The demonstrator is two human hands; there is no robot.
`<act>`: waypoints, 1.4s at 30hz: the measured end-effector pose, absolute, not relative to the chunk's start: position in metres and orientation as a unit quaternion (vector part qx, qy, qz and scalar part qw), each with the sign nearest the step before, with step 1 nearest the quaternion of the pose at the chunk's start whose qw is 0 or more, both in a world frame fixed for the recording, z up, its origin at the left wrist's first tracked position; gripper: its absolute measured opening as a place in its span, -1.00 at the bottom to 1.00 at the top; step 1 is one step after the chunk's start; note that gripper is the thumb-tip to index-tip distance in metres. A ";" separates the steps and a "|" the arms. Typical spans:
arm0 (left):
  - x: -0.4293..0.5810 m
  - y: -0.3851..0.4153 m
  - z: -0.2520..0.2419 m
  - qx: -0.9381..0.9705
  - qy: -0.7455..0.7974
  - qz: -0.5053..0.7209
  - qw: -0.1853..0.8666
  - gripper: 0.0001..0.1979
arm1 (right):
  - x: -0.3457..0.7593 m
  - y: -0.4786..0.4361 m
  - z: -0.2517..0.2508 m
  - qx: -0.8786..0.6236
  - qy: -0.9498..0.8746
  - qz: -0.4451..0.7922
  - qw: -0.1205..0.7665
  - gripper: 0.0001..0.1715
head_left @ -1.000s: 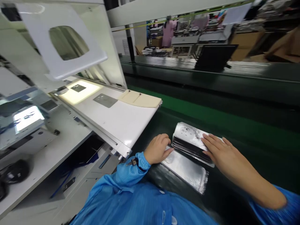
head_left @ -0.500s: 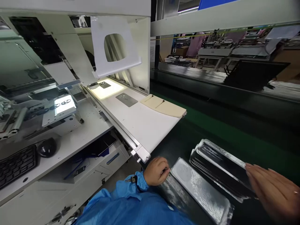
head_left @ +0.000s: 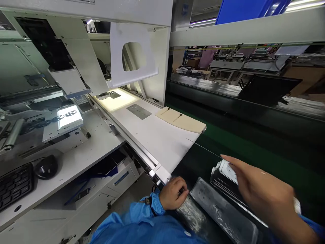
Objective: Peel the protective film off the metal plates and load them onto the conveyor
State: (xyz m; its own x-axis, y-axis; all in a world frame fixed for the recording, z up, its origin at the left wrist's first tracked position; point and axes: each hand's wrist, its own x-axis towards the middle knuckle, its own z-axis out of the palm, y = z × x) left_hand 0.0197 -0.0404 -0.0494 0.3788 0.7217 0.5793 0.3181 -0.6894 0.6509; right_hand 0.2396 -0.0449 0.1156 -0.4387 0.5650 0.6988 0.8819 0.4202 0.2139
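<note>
My left hand [head_left: 174, 194] is curled closed beside the near corner of the conveyor, by a clear plastic tray [head_left: 223, 211]; the inside of its fingers is hidden. My right hand [head_left: 264, 189], blurred, reaches over a stack of trays [head_left: 223, 184]. From its fingertips a thin sheet [head_left: 204, 146], seen almost edge-on, extends left over the end of the white conveyor belt [head_left: 162, 144]. A grey phone back panel [head_left: 138, 111] with camera holes lies flat on the belt. Another phone back panel [head_left: 115, 95] lies farther in, on the lit area.
A cream guide plate [head_left: 181, 119] borders the belt's right side. At left are a mouse [head_left: 46, 167], a keyboard [head_left: 16, 186] and a machine fixture [head_left: 63, 123] with a lit plate. A green and black conveyor [head_left: 243, 142] runs along the right.
My right hand has moved left and up from the far right end of the tray stack, and a thin sheet now shows at its fingertips. My left hand stays by the conveyor corner.
</note>
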 end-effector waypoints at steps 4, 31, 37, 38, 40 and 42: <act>0.020 -0.041 -0.051 0.798 0.324 0.453 0.230 -0.96 | 0.172 -0.006 0.137 -0.357 -0.823 -0.355 0.263 -0.64; 0.020 -0.037 -0.053 0.788 0.281 0.478 0.267 -0.86 | 0.082 0.042 0.120 -0.508 -0.858 0.064 0.034 -0.09; 0.019 -0.037 -0.056 0.793 0.286 0.466 0.268 -0.87 | 0.077 0.047 0.116 -0.501 -0.862 0.048 0.057 -0.10; 0.019 -0.037 -0.056 0.793 0.285 0.467 0.268 -0.87 | 0.077 0.047 0.116 -0.502 -0.861 0.049 0.056 -0.10; 0.019 -0.037 -0.055 0.790 0.282 0.474 0.269 -0.88 | 0.075 0.048 0.116 -0.504 -0.860 0.053 0.053 -0.10; 0.019 -0.036 -0.053 0.787 0.280 0.478 0.271 -0.88 | 0.074 0.048 0.117 -0.508 -0.858 0.058 0.050 -0.09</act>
